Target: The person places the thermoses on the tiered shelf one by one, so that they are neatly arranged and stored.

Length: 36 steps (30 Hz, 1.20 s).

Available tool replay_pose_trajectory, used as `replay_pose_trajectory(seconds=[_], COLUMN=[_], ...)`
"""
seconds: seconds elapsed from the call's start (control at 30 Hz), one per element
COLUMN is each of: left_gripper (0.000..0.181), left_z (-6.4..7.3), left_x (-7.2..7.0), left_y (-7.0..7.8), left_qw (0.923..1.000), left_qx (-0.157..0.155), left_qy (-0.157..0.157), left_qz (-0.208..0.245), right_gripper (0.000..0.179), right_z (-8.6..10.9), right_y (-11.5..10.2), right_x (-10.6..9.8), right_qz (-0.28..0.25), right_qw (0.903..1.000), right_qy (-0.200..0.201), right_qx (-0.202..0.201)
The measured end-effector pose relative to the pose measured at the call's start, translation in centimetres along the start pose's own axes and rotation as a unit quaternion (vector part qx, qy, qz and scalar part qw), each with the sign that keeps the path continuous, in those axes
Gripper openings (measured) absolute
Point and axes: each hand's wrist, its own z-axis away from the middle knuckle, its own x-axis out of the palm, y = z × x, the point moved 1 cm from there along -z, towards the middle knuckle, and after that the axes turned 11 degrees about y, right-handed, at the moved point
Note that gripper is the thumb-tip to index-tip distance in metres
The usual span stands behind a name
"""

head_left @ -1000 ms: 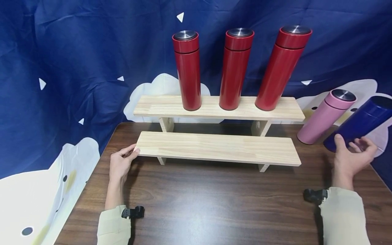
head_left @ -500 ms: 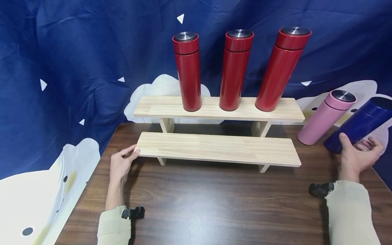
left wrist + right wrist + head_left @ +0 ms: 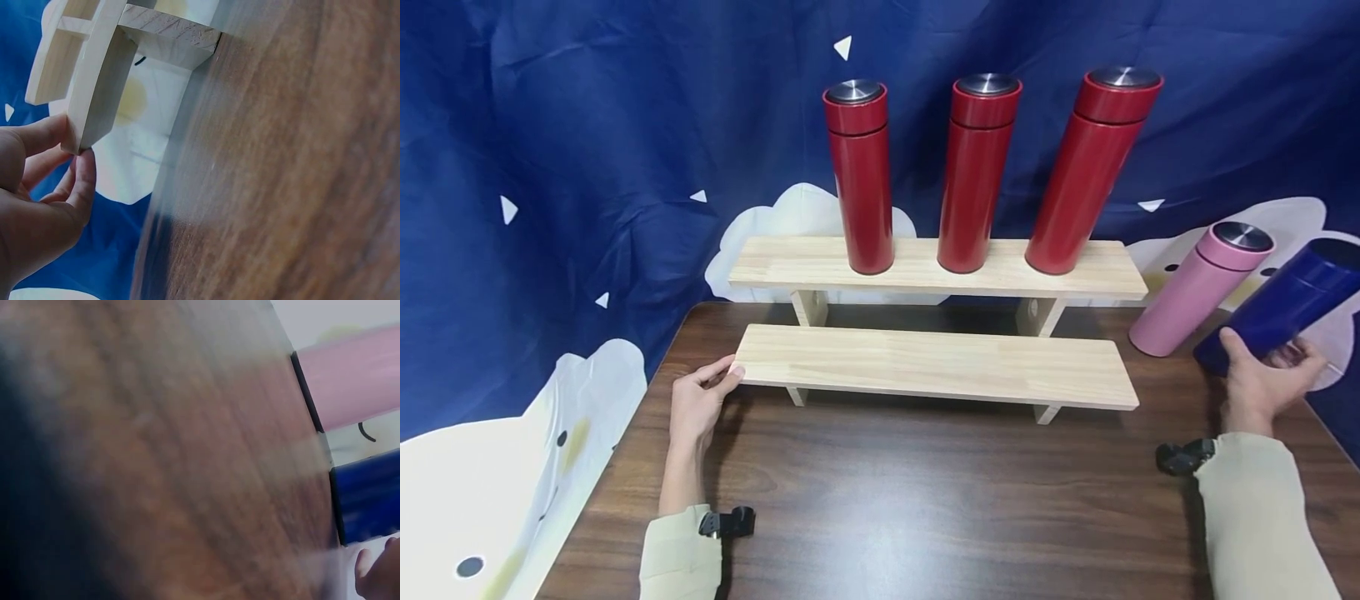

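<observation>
Blue thermos bottle (image 3: 1273, 302): standing on the brown wood-grain table (image 3: 925, 500) at its far right, just right of the pink thermos bottle (image 3: 1198, 292), with a gap between the two; no displacement is noted over the last second. The main change is found at the right hand (image 3: 1266, 379), which was shifted slightly rightward half a second ago and has since been brought partly back. As the blue bottle was not carried along, its weight is judged to be borne by the table. Grip, right: thumb and fingers are well parted, the thumb seen in front of the bottle's lower body and the fingers beside its right side; no closed hold is shown, and contact cannot be confirmed, only part of the hand being caught in the right wrist view. Grip, left: the left end of the lower wooden shelf (image 3: 925, 362) is pinched between thumb and fingertips by the left hand (image 3: 694, 408), unchanged; a steadying hold is judged likely. Behind, on the upper wooden shelf (image 3: 916, 258), three red thermos bottles (image 3: 977, 179) are spaced in a row, undisturbed, before the blue cloth backdrop (image 3: 587, 167).
</observation>
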Motion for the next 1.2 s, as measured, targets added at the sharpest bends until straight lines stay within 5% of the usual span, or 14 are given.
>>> replay_pose_trajectory(seconds=[0.2,0.57,1.2], left_gripper=[0.037,0.036,0.035], left_z=[-0.1,-0.3,-0.4], left_x=[0.1,0.2,0.3], left_y=[0.0,-0.3,-0.4], left_qw=[0.9999,0.9999,0.9998], left_qx=[-0.004,0.001,0.004], left_qy=[0.0,0.005,0.01], left_qz=[0.01,0.014,0.014], right_gripper=[0.076,0.077,0.07], right_z=[-1.1,-1.7,-1.1], right_y=[0.3,0.7,-0.6], right_x=[0.1,0.1,-0.4], right_qz=[0.004,0.025,0.043], right_qw=[0.9992,0.9979,0.9987], right_qy=[-0.009,-0.036,-0.022], right_qx=[0.038,0.047,0.019])
